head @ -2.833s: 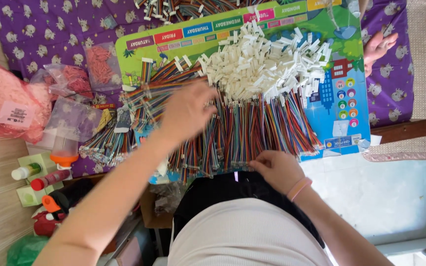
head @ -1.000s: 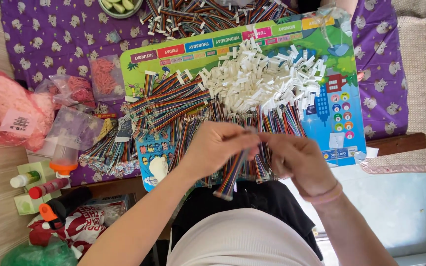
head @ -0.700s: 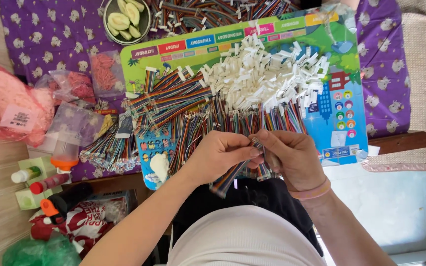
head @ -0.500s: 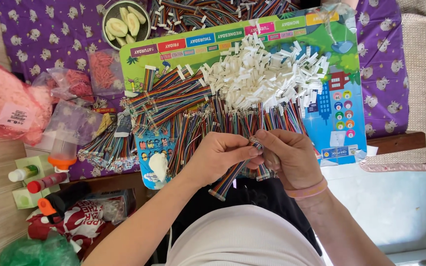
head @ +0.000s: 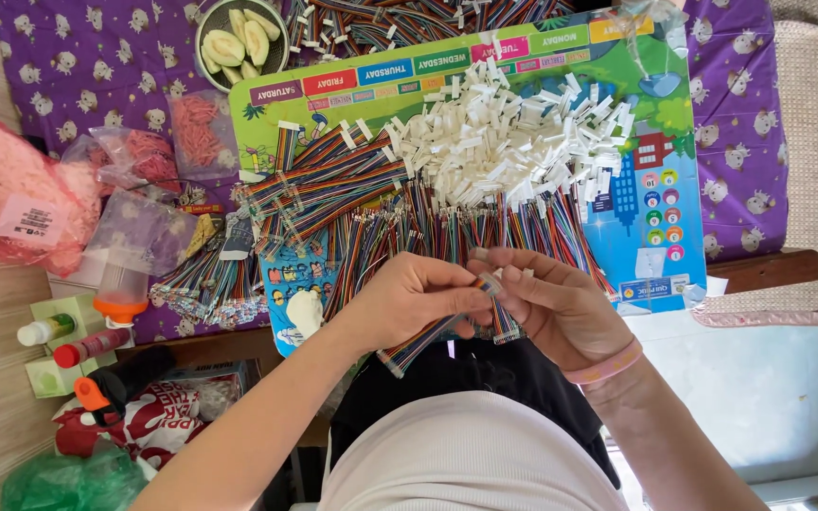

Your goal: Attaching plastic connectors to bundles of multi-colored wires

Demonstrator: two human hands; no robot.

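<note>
Both hands have come together at the near edge of the board (head: 655,237). The left hand (head: 409,303) and right hand (head: 560,308) now pinch one ribbon cable (head: 428,336), lifted off the pile (head: 447,227), so handling has begun.

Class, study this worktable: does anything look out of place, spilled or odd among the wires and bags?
One thing stands out: a metal bowl of sliced fruit sits at the table's far edge, right against loose rainbow wire bundles. Food looks odd among electrical parts. Both hands hold one ribbon cable normally.
</note>
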